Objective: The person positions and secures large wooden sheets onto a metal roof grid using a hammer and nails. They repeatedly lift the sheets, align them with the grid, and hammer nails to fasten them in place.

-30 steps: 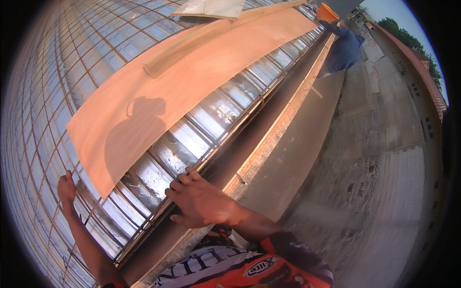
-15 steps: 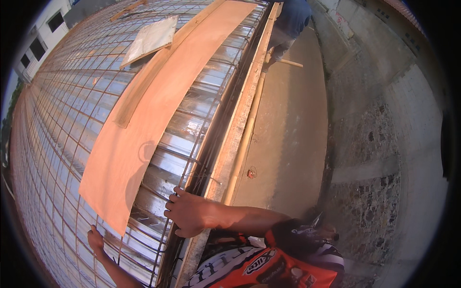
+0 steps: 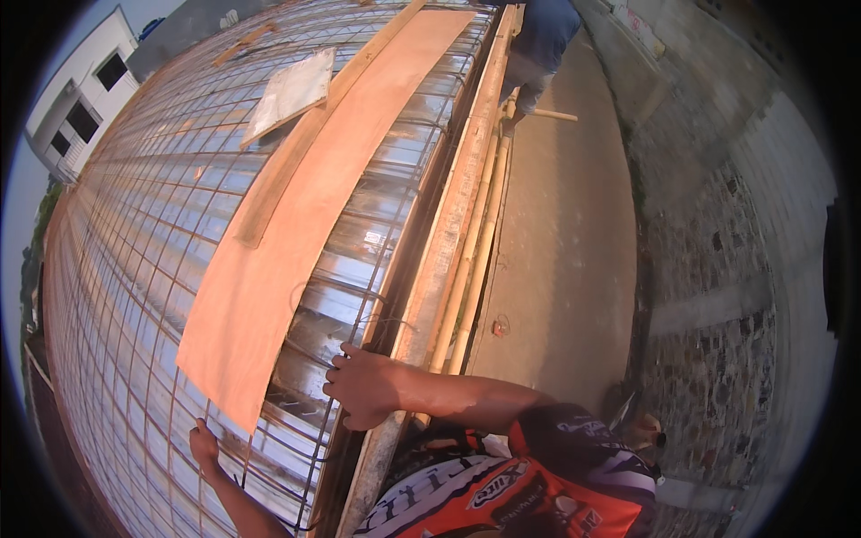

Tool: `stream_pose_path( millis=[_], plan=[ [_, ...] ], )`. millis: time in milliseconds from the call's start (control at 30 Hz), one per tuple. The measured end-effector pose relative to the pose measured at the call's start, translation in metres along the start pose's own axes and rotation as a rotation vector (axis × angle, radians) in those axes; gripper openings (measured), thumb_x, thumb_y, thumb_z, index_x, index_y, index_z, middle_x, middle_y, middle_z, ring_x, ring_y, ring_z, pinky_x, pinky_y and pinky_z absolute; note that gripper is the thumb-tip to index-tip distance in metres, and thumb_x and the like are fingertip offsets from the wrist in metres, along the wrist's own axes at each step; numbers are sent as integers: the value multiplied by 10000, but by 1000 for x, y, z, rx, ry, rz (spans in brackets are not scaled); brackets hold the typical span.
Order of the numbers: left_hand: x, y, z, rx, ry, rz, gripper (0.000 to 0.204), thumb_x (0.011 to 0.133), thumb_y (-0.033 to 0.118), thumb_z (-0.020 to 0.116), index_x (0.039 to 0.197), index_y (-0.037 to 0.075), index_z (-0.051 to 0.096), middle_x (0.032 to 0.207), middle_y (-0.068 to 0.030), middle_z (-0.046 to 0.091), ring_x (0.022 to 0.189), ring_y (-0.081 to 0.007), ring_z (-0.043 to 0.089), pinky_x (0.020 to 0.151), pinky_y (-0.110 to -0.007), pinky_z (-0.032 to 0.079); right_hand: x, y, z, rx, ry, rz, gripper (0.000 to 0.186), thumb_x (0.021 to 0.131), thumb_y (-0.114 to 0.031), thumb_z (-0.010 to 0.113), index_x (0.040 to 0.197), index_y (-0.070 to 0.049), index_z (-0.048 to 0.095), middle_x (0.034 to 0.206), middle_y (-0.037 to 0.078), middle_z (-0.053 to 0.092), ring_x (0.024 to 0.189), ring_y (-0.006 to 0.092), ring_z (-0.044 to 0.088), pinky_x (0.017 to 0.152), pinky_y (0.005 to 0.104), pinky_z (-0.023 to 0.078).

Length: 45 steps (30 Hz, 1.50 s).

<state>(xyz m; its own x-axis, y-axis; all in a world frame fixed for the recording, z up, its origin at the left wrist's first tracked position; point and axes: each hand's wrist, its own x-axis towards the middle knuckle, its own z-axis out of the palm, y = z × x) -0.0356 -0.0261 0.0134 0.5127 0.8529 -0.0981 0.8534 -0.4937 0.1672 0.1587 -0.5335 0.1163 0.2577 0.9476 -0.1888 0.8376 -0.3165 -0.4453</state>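
My left hand is closed in a fist round a thin reinforcing bar of the steel mesh, just below the near end of a long plywood sheet. My right hand reaches across the timber edge board, its fingers curled over a reinforcing bar at the slab's edge; the fingertips are partly hidden. The pinkish plywood lies on the mesh, stretching away from me. A narrow wooden plank rests lengthwise on it.
A pale, square board lies tilted beside the plank. Bamboo poles run along the outside of the edge board, above a ground strip far below. Farther ahead, another person stands by the edge. A stone wall rises at right.
The view has shifted slightly, so the scene sits a little farther right. Both hands keep their places on the bars, and the plywood and plank lie as before.
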Motion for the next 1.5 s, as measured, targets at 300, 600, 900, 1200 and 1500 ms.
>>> stream_pose_path(
  millis=[300,600,900,1200,1500],
  plan=[
    [-19,19,-6,39,70,21,688,1013,531,372,1056,-79,688,1038,-303,688,1032,-466,638,907,-518,482,-2,-4,-6,-11,-12,37,505,838,-405,616,1171,-26,647,1151,124,643,1184,288,539,1150,463,279],
    [-16,11,-5,26,39,30,685,1011,530,382,1058,-79,693,1018,-306,690,1012,-466,648,895,-511,490,-2,-4,-12,42,-1,8,503,837,-396,638,1159,-10,648,1127,131,636,1171,294,536,1155,471,271],
    [-13,12,-4,32,37,9,712,1010,533,368,1038,-106,680,1015,-325,680,1006,-481,638,895,-518,478,-2,-3,-11,58,-3,16,491,827,-375,631,1145,-2,652,1122,138,639,1166,298,537,1149,461,272],
    [-10,10,-3,11,20,18,719,1013,536,375,1049,-119,670,1019,-319,681,1018,-478,632,907,-511,474,-2,1,0,24,43,4,506,829,-378,619,1163,0,655,1137,134,646,1178,296,538,1148,465,272],
    [-5,3,2,-6,48,21,714,1023,542,382,1089,-111,664,1035,-318,682,1032,-476,632,910,-511,476,0,3,8,1,97,-2,473,779,-362,601,1108,-32,679,1113,118,662,1135,276,565,1071,454,328]
  ],
)
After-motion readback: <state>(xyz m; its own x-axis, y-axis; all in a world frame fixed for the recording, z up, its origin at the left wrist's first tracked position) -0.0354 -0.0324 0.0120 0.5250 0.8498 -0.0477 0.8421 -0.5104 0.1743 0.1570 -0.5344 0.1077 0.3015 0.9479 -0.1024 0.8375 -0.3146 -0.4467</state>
